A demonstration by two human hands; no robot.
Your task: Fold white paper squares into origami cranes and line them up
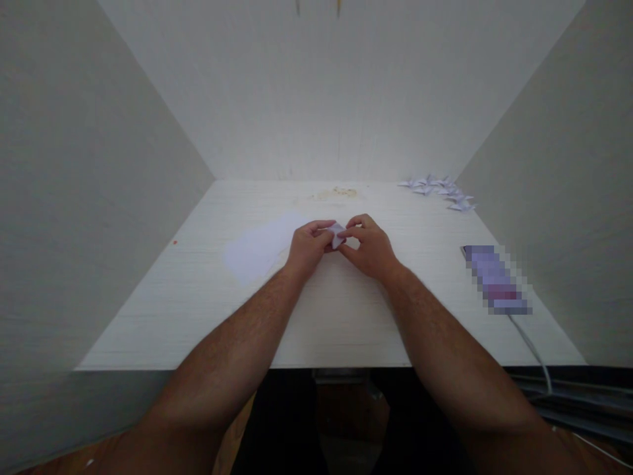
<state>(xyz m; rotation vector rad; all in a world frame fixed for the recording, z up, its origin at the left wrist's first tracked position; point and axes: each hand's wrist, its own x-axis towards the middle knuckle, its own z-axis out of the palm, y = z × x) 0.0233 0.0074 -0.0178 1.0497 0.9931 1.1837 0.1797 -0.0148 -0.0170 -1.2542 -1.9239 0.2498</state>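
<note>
A small folded piece of white paper (337, 235) is between my two hands, a little above the middle of the white desk. My left hand (311, 245) pinches its left side between thumb and fingers. From the right, the thumb and fingertips of my right hand (368, 245) close on the paper's other edge. Part of the paper is covered by my fingers. Left of my left hand, white paper sheets (254, 249) lie flat on the desk.
Several white folded paper cranes (442, 187) stand in the back right corner. A phone (494, 277), blurred out, lies at the right with a white cable (531, 346) running over the front edge. Walls enclose the desk (341, 316) at the back and both sides.
</note>
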